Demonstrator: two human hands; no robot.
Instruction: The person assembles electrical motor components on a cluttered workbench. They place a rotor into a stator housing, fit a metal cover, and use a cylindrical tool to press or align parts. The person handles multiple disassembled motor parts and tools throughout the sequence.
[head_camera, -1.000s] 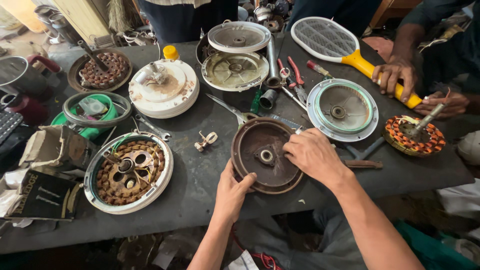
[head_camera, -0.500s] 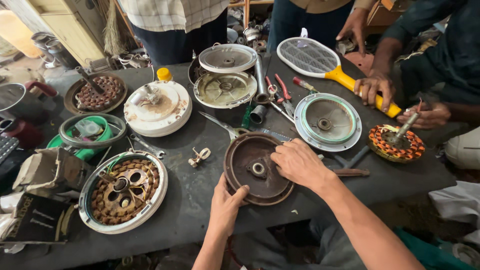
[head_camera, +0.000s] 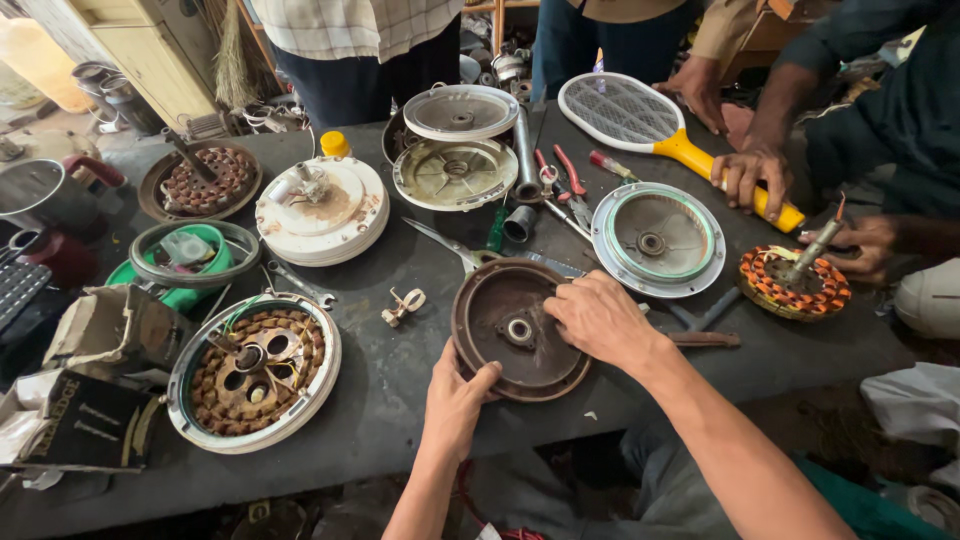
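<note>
A round brown fan cover (head_camera: 515, 335) is held flat on the dark table (head_camera: 400, 390), right between both hands. Its near edge is gripped by the left hand (head_camera: 455, 395). Its far right edge is covered by the curled right hand (head_camera: 600, 318), which is closer to the middle hole.

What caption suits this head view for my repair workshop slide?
Both hands, left hand and right hand, grip a brown round motor cover on a crowded workbench.

The single head view looks steeply down from above the near edge of a dark workbench (head_camera: 400, 400), facing across it. It sits close over the left hand (head_camera: 455, 400) and right hand (head_camera: 600, 320).
</note>
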